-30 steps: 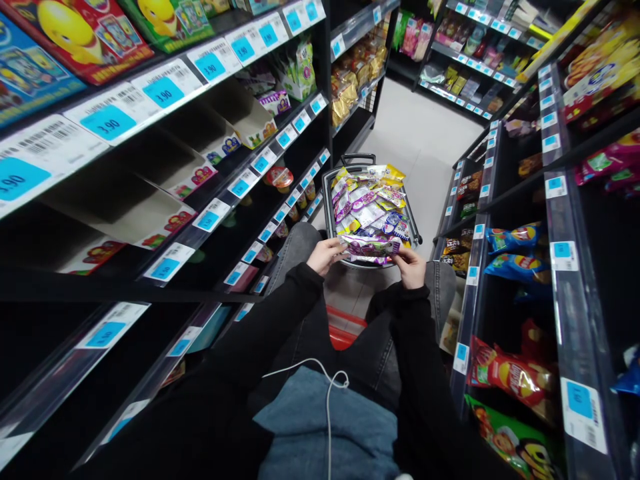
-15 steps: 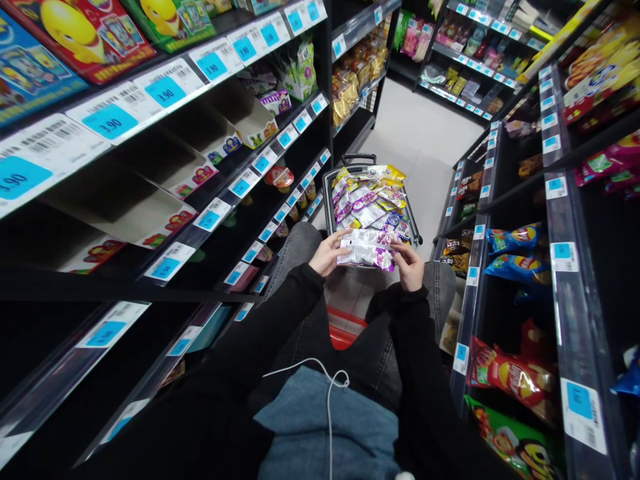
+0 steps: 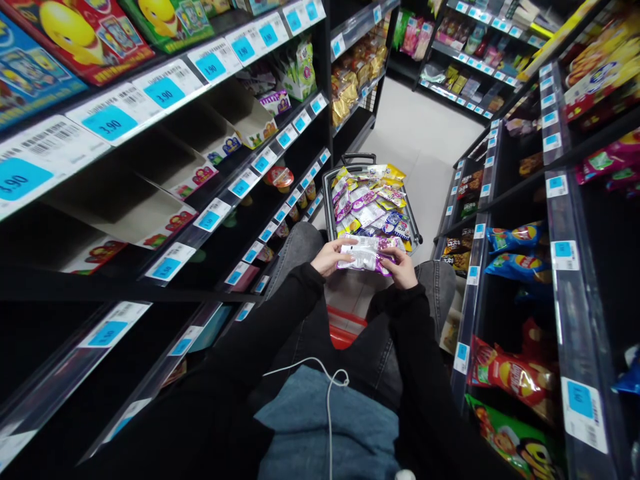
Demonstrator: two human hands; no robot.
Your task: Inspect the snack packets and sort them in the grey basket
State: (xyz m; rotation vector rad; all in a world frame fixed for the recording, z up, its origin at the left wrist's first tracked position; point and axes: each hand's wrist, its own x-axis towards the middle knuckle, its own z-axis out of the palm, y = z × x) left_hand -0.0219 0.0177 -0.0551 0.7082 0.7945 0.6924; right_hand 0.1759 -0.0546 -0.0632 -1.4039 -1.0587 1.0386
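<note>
Between my two hands is a silver and purple snack packet (image 3: 364,256), held flat over the near end of a basket. My left hand (image 3: 330,257) pinches its left end, thumb on top. My right hand (image 3: 401,268) is closed on its right end, the fingers over the purple part. Just beyond, the black-rimmed basket (image 3: 327,200) is heaped with packets (image 3: 367,200) in silver, purple, yellow and blue. The held packet hides the basket's near edge.
Shelves with price labels (image 3: 110,121) rise close on my left, with open cardboard trays (image 3: 150,180). Shelves on my right hold chip bags (image 3: 515,373). Pale floor (image 3: 420,133) runs ahead between them. A red surface (image 3: 345,327) shows between my legs.
My right hand has shifted slightly left and up along the packet. The packet has tilted a little and sits slightly lower, still in both hands.
</note>
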